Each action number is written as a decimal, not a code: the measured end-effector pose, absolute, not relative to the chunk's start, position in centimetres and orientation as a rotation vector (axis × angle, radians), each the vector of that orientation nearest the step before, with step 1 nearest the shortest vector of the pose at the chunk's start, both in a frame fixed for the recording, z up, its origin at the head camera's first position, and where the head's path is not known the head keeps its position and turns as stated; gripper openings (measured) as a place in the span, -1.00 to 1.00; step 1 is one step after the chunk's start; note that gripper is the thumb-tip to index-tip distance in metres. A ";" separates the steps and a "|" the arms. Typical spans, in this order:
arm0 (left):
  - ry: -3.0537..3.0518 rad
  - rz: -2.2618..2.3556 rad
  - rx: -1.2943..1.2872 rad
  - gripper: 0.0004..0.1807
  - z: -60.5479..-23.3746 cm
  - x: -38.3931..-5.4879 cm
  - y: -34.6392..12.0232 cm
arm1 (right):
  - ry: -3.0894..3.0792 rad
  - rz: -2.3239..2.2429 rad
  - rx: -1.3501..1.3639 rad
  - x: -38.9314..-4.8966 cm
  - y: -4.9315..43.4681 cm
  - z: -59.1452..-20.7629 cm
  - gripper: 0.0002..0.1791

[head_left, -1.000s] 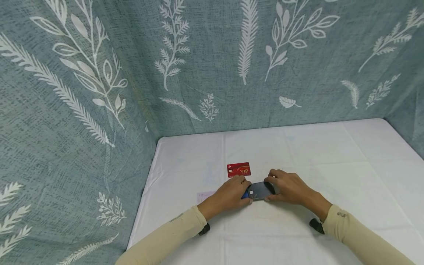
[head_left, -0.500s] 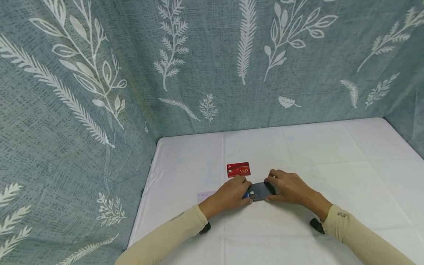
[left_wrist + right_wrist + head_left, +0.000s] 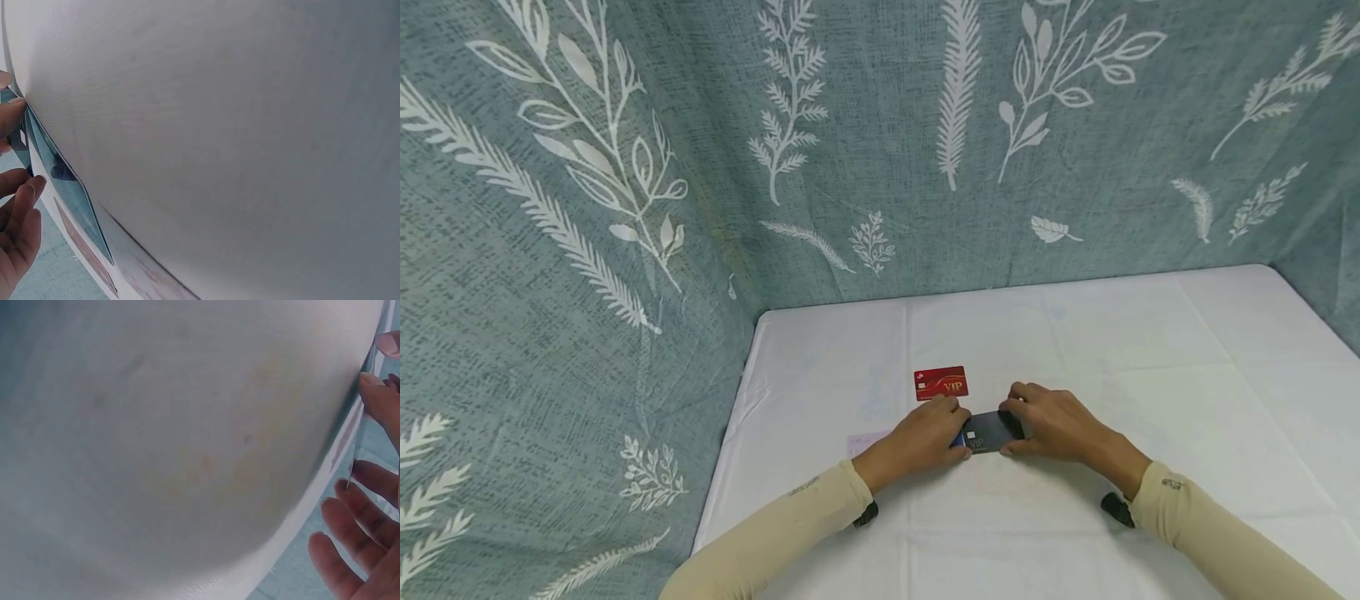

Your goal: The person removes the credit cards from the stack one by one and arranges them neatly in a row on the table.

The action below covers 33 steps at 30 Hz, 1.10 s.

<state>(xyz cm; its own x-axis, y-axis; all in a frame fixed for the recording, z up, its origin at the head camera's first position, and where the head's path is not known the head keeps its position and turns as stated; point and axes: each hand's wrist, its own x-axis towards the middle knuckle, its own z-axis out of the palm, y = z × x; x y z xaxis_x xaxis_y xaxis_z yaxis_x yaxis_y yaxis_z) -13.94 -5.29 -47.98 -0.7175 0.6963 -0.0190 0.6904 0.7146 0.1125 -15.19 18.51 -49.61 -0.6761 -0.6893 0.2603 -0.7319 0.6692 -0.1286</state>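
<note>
A dark grey VIP card [image 3: 988, 432] lies lengthwise between my two hands, low over the white table. My left hand [image 3: 917, 437] pinches its left end, thumb on the near edge and fingertips on the far edge. At the other end, my right hand [image 3: 1060, 427] grips the card the same way. A strip of a blue card [image 3: 958, 442] shows at the dark card's left end; most of it is hidden under my left hand. In the left wrist view, more of the blue card [image 3: 69, 187] shows beside the fingers. The right wrist view catches the dark card only edge-on.
A red VIP card [image 3: 942, 383] lies just beyond my left hand. Left of that hand, a pale lilac card [image 3: 863, 443] is partly covered by the wrist. A patterned teal curtain [image 3: 880, 150] hangs behind the white tabletop [image 3: 1120, 342].
</note>
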 end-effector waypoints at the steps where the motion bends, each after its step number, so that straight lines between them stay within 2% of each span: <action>1: 2.854 0.148 1.157 -0.46 -48.0 -14.0 -5.3 | -2.692 0.328 1.158 -15.2 18.5 -49.6 -0.33; 33: 2.864 0.103 1.163 -0.45 -48.3 -14.1 -4.9 | -2.742 0.313 1.175 -15.3 18.7 -49.5 -0.34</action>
